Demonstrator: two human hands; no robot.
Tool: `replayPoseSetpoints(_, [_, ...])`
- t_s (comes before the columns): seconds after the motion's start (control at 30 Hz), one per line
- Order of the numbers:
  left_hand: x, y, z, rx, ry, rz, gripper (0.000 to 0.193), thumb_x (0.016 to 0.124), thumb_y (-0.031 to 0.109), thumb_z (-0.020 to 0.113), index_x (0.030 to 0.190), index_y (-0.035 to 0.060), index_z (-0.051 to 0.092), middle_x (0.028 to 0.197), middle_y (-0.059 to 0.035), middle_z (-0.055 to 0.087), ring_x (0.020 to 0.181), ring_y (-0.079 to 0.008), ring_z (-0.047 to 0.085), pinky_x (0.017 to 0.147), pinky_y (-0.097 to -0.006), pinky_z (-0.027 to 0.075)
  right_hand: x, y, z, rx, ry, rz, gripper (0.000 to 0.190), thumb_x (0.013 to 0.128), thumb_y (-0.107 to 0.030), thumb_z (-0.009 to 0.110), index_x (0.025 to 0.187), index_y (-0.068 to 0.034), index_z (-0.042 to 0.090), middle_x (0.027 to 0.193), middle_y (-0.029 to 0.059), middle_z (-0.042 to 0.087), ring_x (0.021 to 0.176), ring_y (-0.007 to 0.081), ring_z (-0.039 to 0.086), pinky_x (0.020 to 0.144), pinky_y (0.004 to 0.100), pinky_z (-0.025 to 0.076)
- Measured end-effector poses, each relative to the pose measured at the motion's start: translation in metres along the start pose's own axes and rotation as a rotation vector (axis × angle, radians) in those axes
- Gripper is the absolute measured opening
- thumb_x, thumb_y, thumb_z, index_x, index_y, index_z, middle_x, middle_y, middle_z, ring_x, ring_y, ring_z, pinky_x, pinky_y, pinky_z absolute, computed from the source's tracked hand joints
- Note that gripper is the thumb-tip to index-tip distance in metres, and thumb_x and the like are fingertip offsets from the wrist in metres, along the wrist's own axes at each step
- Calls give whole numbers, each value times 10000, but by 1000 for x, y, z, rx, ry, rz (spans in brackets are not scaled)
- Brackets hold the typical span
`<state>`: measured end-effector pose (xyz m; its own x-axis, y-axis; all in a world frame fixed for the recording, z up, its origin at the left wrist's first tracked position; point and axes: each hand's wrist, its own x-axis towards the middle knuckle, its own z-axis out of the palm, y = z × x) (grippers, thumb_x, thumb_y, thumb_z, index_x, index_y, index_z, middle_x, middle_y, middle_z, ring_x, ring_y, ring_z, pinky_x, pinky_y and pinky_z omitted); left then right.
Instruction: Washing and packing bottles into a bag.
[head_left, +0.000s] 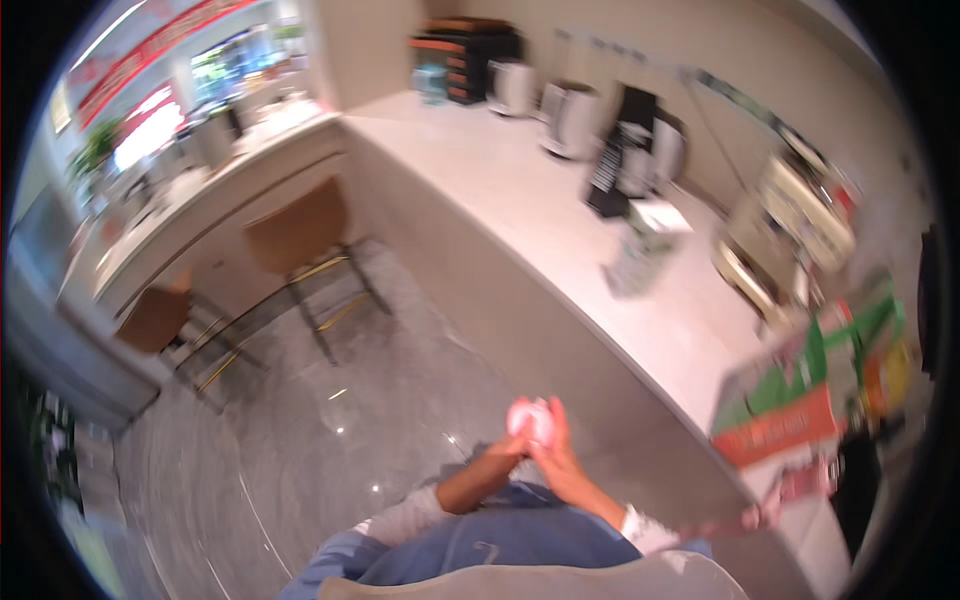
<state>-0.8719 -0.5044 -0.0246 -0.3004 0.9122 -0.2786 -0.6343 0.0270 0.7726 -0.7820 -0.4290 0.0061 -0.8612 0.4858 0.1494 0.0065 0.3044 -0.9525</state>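
Note:
My left hand (511, 447) and my right hand (552, 448) are together in front of my body, above the floor and beside the counter. They touch each other, the right one with its fingers pointing away from me. Between them is a bright pinkish-white patch (531, 424), washed out by light and blurred. Whether it is a small object or brightly lit skin, I cannot tell. Both forearms reach out from pale sleeves over blue clothing (495, 536).
A long white counter (517, 217) runs along my right. It carries a pale container (643, 251), white jugs (574, 120), a cream-coloured machine (787, 225) and a green-and-orange bag (780, 405). Brown bar stools (300, 229) stand ahead left on the grey floor (300, 420).

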Motion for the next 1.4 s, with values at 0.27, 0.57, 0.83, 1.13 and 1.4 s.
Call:
replayPoseSetpoints(0.27, [-4, 27, 33, -125, -195, 13, 629, 835, 540, 205, 1250, 72, 264, 1206, -91, 400, 1129, -210, 374, 925, -358, 306, -1, -17, -26, -24, 66, -28, 681, 748, -258, 583, 1263, -12, 212, 1258, 191, 238, 1168, 305, 275, 954, 339, 254])
replayPoseSetpoints(0.57, [-10, 34, 3, 282, -81, -80, 574, 824, 409, 444, 1232, 28, 311, 1244, -111, 355, 1022, -244, 479, 838, -314, 371, -3, 20, -144, 747, 542, 117, 479, 781, -251, 546, 1164, -31, 363, 1108, 138, 458, 967, 286, 492, 794, 357, 438])
replayPoseSetpoints(0.83, [-24, 36, -5, 312, -30, -173, 375, 822, 256, 473, 1091, -2, 445, 1112, -107, 469, 880, -229, 548, 791, -308, 402, 9, 52, -191, 1274, 684, 245, 437, 809, -356, 497, 1090, -28, 428, 1017, 151, 516, 871, 352, 539, 685, 363, 504])
replayPoseSetpoints(1.13, [-51, 32, -36, 269, 104, -191, 332, 826, 233, 454, 1065, 5, 477, 1049, -110, 522, 840, -198, 555, 793, -296, 404, 33, 69, -221, 62, 1052, 525, 394, 769, -351, 524, 992, -40, 428, 699, 155, 551, 358, 193, 511, 315, 292, 422])
replayPoseSetpoints(1.4, [-43, 24, -76, 236, 200, -218, 330, 846, 261, 450, 1059, 13, 494, 995, -74, 553, 772, -143, 554, 728, -249, 428, 29, 96, -257, -774, 1047, 764, 543, 770, -434, 464, 1175, -79, 393, 937, 195, 545, 686, 287, 577, 614, 376, 462])
